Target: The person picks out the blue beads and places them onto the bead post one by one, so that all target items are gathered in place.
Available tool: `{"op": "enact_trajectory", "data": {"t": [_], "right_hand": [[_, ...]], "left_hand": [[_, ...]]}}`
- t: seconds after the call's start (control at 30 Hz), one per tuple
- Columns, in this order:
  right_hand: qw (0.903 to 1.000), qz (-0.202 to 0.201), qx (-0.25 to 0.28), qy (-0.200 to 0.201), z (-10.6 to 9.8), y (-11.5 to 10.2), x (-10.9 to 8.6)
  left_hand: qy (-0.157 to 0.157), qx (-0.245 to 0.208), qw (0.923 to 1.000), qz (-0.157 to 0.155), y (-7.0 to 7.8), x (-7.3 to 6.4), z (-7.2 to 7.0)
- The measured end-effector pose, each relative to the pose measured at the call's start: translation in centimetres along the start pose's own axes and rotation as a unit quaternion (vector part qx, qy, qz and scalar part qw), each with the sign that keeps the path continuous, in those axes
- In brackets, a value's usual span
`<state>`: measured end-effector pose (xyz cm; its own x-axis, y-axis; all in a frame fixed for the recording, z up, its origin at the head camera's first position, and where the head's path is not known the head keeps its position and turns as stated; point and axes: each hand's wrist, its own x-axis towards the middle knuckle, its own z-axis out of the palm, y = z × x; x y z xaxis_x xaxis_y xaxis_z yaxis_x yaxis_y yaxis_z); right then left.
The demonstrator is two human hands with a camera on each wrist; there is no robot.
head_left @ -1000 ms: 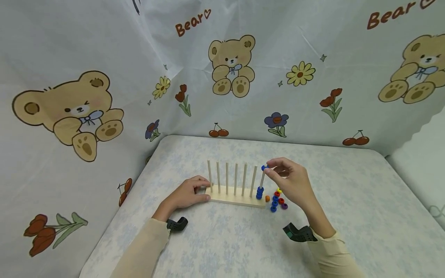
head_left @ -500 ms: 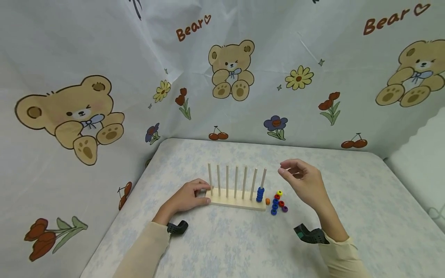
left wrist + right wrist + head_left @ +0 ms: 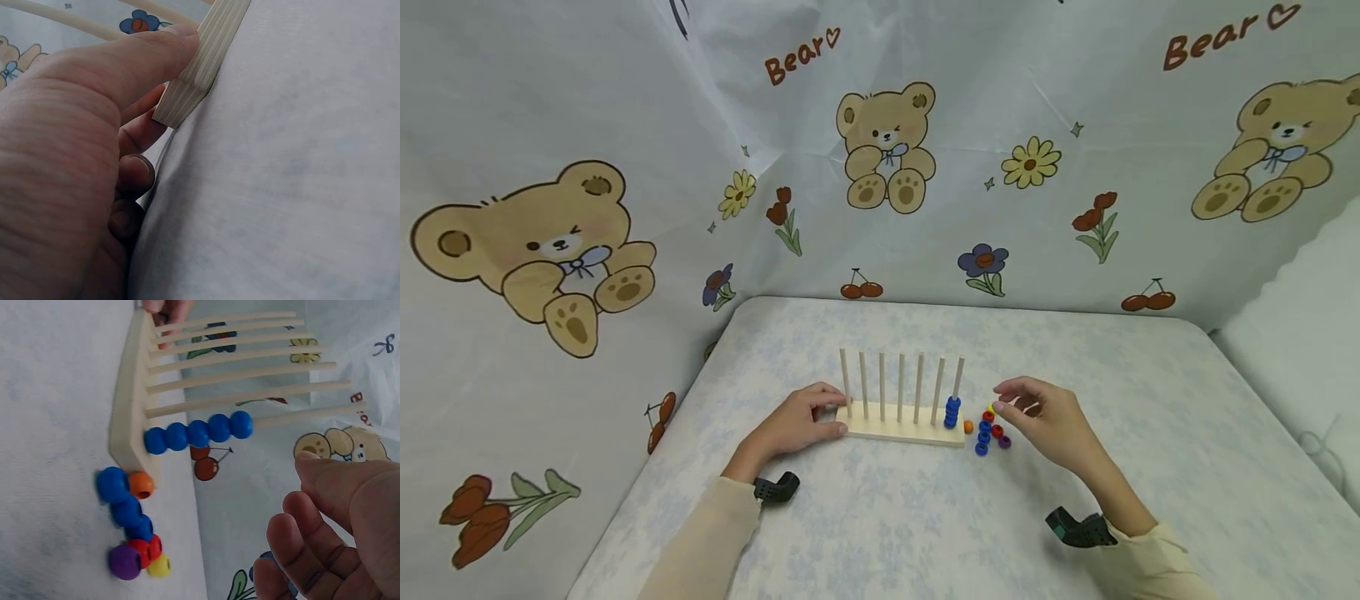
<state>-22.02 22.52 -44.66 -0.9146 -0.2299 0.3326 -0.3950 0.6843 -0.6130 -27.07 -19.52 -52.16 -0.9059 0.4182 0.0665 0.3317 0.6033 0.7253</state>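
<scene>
A wooden peg stand (image 3: 891, 427) with several upright pegs rests on the table. My left hand (image 3: 797, 421) grips its left end, thumb on the front edge and fingers behind, as the left wrist view also shows. Several blue beads (image 3: 198, 433) are stacked on the rightmost peg; the other pegs are bare. My right hand (image 3: 1051, 423) hovers beside the loose beads, fingers loosely bent and holding nothing. Its fingertips overlap the yellow bead (image 3: 159, 565) in the head view. Around it lie red beads (image 3: 997, 431), blue beads (image 3: 127, 511) and a purple bead (image 3: 125, 562).
An orange bead (image 3: 968, 427) lies right by the stand's right end. The table (image 3: 865, 533) has a pale patterned cover. Behind it hangs a cloth (image 3: 820, 100) printed with bears and flowers.
My right hand let go of a blue bead at the top peg, and it joined the stack below. The hand moved right, then down towards the loose beads. My left hand stayed on the stand.
</scene>
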Motion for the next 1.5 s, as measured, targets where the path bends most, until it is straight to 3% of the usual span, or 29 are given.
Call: {"op": "enact_trajectory", "data": {"t": [0.17,0.5,0.7,0.97,1.5], "right_hand": [[0.9993,-0.009,0.012,-0.035,1.4,-0.1,-1.3],[0.9983,0.02,0.012,-0.054,3.2,0.4,-3.2],[0.9986,0.017,0.007,-0.05,4.0,1.0,-3.0],[0.9972,0.045,-0.004,-0.059,4.4,1.5,-3.2],[0.9962,0.045,-0.028,-0.07,4.8,1.7,-3.4]], "left_hand": [[0.005,0.003,1.0,-0.001,-0.2,-0.4,-0.2],[0.005,-0.009,0.9999,0.013,0.4,-0.1,-0.1],[0.002,-0.005,0.9999,0.009,0.3,0.2,-0.2],[0.001,-0.008,0.9999,0.008,0.0,0.1,-0.1],[0.008,-0.009,0.9998,0.016,0.3,-0.3,-0.1]]}}
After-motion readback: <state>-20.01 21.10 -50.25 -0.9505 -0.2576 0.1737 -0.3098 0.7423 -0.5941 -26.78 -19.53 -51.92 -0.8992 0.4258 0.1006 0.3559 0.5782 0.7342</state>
